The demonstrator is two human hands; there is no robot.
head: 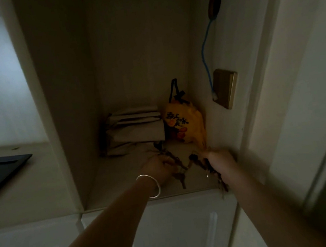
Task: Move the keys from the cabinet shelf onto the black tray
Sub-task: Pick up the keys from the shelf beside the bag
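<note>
Both my hands reach into a dim cabinet shelf (124,187). My left hand (157,166), with a silver bangle on the wrist, is closed around one bunch of keys (179,172) that trails down over the shelf. My right hand (220,160) grips a second bunch of keys (198,161); some of them dangle past the shelf's front edge. The black tray (1,169) lies on the counter at the far left, outside the cabinet, partly cut off by the frame edge.
At the back of the shelf sit folded beige cloths (136,128) and a yellow patterned pouch (184,122). A blue cable (204,50) runs to a wall plate (225,88) on the cabinet's right wall. White cabinet doors (171,231) are below.
</note>
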